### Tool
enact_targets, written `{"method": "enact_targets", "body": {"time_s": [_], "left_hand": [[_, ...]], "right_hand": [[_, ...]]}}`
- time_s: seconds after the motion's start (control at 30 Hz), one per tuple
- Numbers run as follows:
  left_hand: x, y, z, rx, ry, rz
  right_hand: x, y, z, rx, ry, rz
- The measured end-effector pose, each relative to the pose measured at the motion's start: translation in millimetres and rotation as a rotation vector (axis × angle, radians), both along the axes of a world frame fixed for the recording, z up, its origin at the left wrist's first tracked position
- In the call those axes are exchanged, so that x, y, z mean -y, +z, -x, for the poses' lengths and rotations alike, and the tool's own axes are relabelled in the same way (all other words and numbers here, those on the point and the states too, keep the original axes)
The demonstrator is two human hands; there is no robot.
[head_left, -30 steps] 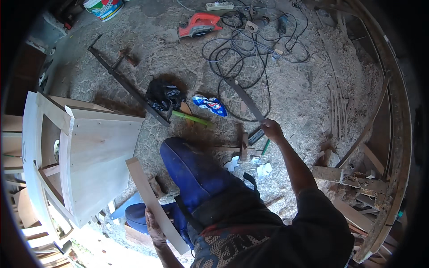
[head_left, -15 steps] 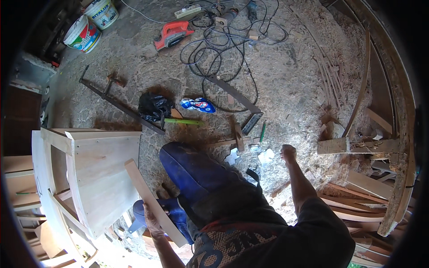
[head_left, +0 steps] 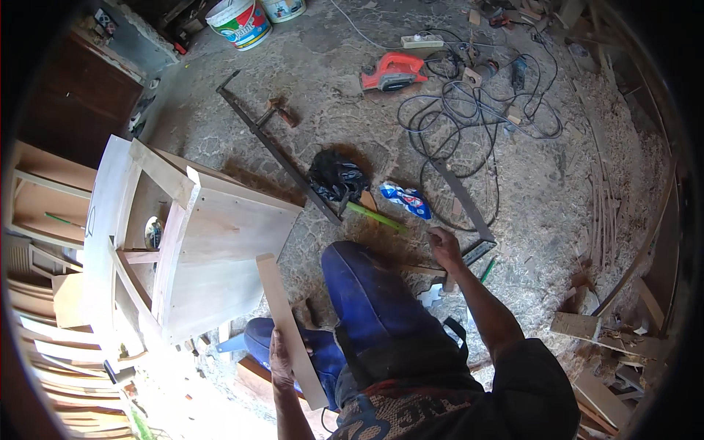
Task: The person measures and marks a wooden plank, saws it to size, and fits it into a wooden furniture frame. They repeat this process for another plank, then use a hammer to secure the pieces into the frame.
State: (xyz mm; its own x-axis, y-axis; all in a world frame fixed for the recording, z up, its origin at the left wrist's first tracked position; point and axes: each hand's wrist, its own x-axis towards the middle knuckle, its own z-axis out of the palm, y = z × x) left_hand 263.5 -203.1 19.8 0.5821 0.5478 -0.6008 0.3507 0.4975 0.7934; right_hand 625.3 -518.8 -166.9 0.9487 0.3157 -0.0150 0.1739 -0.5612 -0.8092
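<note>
Nearest: my left grip (head_left: 281, 358) is closed on a pale wooden plank (head_left: 290, 323), low down along its left edge. The plank slants up past my bent leg in blue trousers (head_left: 370, 286), its upper end near the panelled wooden frame (head_left: 227, 253) on my left.

My right grip (head_left: 444, 248) is out past the knee, over the floor, fingers curled; I cannot tell whether anything is in it. Just right of it lies an L-shaped try square (head_left: 466, 202), dark stock toward me, blade pointing away; contact with my hand cannot be judged. A green stick (head_left: 488, 270) lies beside the stock.

Beyond: a green strip-like piece (head_left: 376, 217), a blue-and-white packet (head_left: 405, 200), and a crumpled black plastic bag (head_left: 337, 176) next to a long dark bar clamp (head_left: 275, 150).

Farther: looped dark cable (head_left: 433, 115), then a red power planer (head_left: 394, 72), a pale power strip (head_left: 422, 42) and a paint bucket (head_left: 240, 26).
</note>
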Motion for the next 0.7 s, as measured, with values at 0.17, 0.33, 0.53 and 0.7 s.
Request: {"method": "enact_targets", "body": {"time_s": [0.17,0.33,0.53,0.7], "left_hand": [[16,4,14,0.025,0.108,-0.031],[29,5,20,0.033,0.167,-0.038],[37,17,17,-0.021,0.246,-0.036],[29,10,17,-0.069,0.219,-0.018]], "right_hand": [[-91,-21,-42,-0.106,0.2,-0.002],[-153,-57,-89,-0.444,0.136,-0.089],[-254,-62,-141,-0.002,-0.033,0.209],[-329,-95,-105,-0.056,0.181,0.074]]}}
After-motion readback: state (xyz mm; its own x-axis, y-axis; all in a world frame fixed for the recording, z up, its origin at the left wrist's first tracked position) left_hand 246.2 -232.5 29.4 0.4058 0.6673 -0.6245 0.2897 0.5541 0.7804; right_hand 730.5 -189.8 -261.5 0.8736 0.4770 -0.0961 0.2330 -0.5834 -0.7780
